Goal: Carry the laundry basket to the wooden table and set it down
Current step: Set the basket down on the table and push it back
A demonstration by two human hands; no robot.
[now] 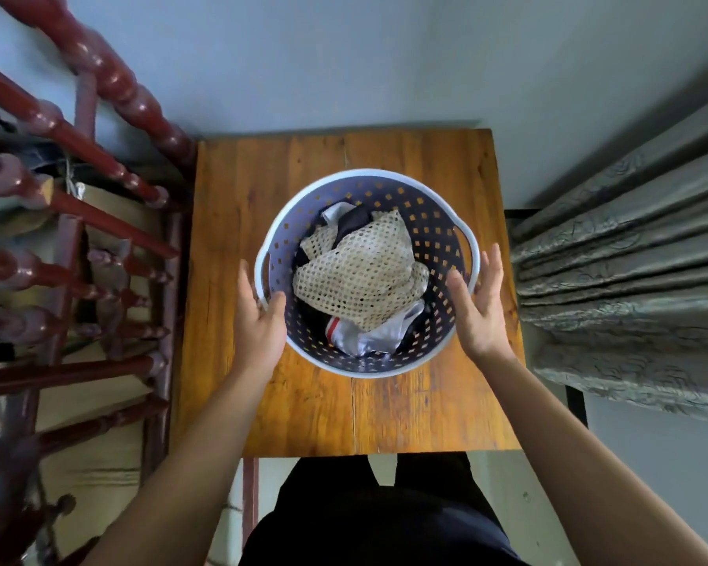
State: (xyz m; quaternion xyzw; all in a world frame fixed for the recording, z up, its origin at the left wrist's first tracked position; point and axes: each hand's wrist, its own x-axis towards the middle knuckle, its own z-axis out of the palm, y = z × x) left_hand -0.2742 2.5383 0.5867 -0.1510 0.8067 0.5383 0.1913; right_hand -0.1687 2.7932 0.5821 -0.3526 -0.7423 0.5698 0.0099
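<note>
The left grip is open, fingers loosely spread, the thumb lying over the near-left rim of the laundry basket, though whether it presses there I cannot tell. The right grip is open too, palm turned inward, fingers straight and pointing up and away, just beside the basket's right handle and holding nothing. Between the two grips the basket sits upright on the wooden worktop, roughly at its middle, with a cream mesh cloth heaped on darker and white clothes inside. Judging by that, the basket looks set down, and the open grips flank it much as they would when letting go of a load carried by both sides. Both forearms reach forward from the body, nearly level, wrists slightly bent outward. Beyond the left grip stands red turned woodwork; beyond the right hangs a grey curtain.
</note>
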